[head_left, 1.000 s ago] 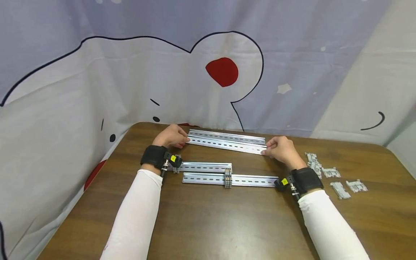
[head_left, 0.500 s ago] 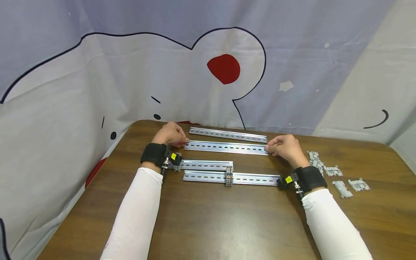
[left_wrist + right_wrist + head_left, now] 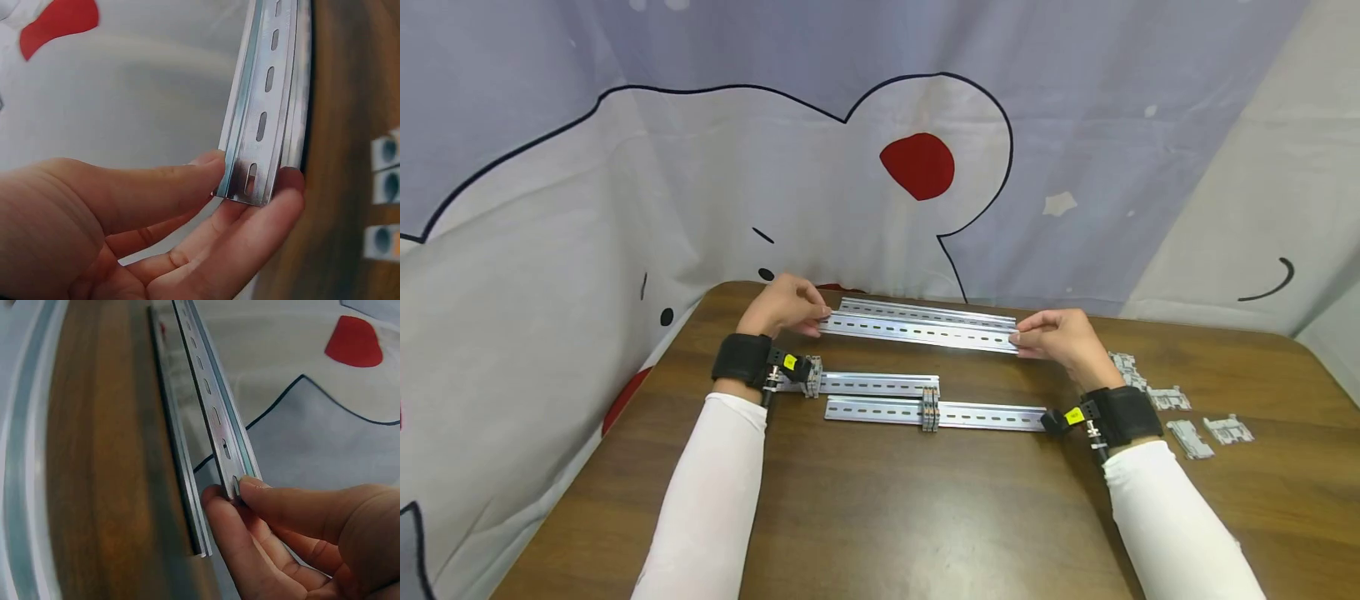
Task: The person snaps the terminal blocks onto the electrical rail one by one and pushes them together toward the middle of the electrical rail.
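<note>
A slotted metal DIN rail (image 3: 917, 332) is held level between both hands. My left hand (image 3: 785, 305) pinches its left end; in the left wrist view the thumb lies on one edge of the rail (image 3: 247, 150) and fingers on the other. At the opposite end my right hand (image 3: 1062, 340) pinches it between thumb and fingers. The right wrist view shows the held rail (image 3: 217, 403) raised above the table, apart from a second DIN rail (image 3: 181, 450) lying behind it. In the head view the held rail partly covers that back rail (image 3: 887, 309).
Two more DIN rails lie nearer: a left one (image 3: 872, 384) with terminal blocks (image 3: 812, 377) at its left, and a front one (image 3: 985, 415) with terminal blocks (image 3: 930, 410) clipped mid-length. Several loose grey terminal blocks (image 3: 1189, 438) lie at the right. A printed curtain (image 3: 820, 192) hangs behind the table.
The held rail first came toward the front, away from the back rail, then rose and shifted slightly left, overlapping the back rail again. Both hands keep their pinch on its ends.
</note>
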The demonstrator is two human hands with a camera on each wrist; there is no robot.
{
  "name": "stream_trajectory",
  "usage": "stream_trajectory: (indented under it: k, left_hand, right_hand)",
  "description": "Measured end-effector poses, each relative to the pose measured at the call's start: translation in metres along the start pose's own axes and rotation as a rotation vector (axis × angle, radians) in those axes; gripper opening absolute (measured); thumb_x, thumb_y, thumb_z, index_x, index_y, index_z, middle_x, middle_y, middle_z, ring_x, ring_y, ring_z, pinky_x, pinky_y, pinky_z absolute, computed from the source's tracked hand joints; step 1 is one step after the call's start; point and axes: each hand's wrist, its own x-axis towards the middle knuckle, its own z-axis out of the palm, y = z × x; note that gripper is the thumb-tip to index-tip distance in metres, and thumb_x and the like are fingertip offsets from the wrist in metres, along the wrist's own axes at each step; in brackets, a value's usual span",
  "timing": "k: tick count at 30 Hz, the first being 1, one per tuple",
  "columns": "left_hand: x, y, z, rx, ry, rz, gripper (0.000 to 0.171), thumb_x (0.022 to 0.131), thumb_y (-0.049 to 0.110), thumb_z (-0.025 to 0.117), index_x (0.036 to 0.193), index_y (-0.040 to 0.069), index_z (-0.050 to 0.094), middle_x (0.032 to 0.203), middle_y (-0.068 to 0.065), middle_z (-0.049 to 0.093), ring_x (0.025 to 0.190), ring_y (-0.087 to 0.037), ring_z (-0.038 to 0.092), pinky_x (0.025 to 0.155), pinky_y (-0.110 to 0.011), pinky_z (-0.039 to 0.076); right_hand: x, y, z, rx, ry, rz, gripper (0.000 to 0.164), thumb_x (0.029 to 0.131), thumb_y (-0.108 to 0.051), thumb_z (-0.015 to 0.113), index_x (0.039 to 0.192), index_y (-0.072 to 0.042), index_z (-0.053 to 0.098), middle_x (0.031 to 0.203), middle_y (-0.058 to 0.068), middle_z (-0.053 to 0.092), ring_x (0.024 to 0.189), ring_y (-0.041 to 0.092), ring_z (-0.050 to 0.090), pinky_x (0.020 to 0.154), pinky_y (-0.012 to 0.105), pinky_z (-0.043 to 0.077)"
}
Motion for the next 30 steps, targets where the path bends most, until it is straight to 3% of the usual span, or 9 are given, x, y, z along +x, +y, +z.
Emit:
stream_trajectory:
  k: [6, 12, 17, 22, 25, 30]
  left_hand:
    - [-0.008, 0.001, -0.003, -0.084, -0.031, 0.06, 0.025, 0.086, -0.003, 0.07, 0.11, -0.008, 0.064, 0.105, -0.023, 0.066, 0.091, -0.036, 0.069, 0.089, -0.048, 0.053]
    - [-0.03, 0.007, -0.005, 0.029, -0.059, 0.135, 0.026, 0.085, 0.008, 0.075, 0.11, 0.003, 0.071, 0.113, -0.013, 0.065, 0.088, -0.028, 0.071, 0.089, -0.044, 0.054]
    - [-0.055, 0.012, -0.004, 0.091, -0.109, 0.166, 0.028, 0.081, 0.019, 0.081, 0.107, 0.011, 0.074, 0.105, -0.007, 0.071, 0.088, -0.022, 0.071, 0.093, -0.047, 0.05]
    - [-0.077, 0.014, 0.007, 0.143, -0.177, 0.194, 0.038, 0.074, 0.024, 0.086, 0.109, 0.016, 0.074, 0.096, -0.002, 0.074, 0.093, -0.022, 0.065, 0.087, -0.042, 0.05]
    - [-0.091, 0.014, 0.017, 0.184, -0.174, 0.207, 0.039, 0.072, 0.02, 0.087, 0.108, 0.015, 0.075, 0.091, -0.002, 0.073, 0.086, -0.019, 0.067, 0.079, -0.037, 0.053]
    - [-0.112, 0.009, 0.028, 0.253, -0.15, 0.233, 0.038, 0.072, 0.017, 0.087, 0.107, 0.013, 0.075, 0.091, 0.0, 0.072, 0.082, -0.014, 0.066, 0.07, -0.031, 0.052]
  right_hand:
    - [-0.014, -0.002, -0.005, 0.058, -0.014, -0.06, 0.042, 0.087, -0.014, 0.075, 0.119, 0.01, 0.062, 0.107, 0.014, 0.071, 0.091, 0.023, 0.072, 0.085, 0.036, 0.055]
    - [-0.031, -0.005, -0.013, -0.061, -0.012, -0.093, 0.04, 0.085, -0.024, 0.077, 0.116, -0.001, 0.069, 0.106, 0.008, 0.073, 0.095, 0.026, 0.071, 0.087, 0.035, 0.055]
    - [-0.049, -0.005, -0.024, -0.184, -0.042, -0.104, 0.039, 0.085, -0.032, 0.076, 0.115, -0.007, 0.072, 0.106, 0.006, 0.074, 0.095, 0.028, 0.07, 0.085, 0.035, 0.055]
    - [-0.075, 0.001, -0.035, -0.173, -0.094, -0.131, 0.044, 0.084, -0.025, 0.078, 0.119, 0.0, 0.068, 0.103, 0.008, 0.074, 0.09, 0.026, 0.072, 0.08, 0.034, 0.057]
    - [-0.09, 0.006, -0.038, -0.181, -0.14, -0.148, 0.045, 0.085, -0.021, 0.077, 0.12, 0.004, 0.066, 0.103, 0.009, 0.074, 0.088, 0.025, 0.072, 0.079, 0.029, 0.056]
    - [-0.117, 0.009, -0.038, -0.221, -0.209, -0.099, 0.045, 0.085, -0.023, 0.076, 0.122, 0.001, 0.066, 0.101, 0.008, 0.075, 0.092, 0.024, 0.072, 0.08, 0.025, 0.054]
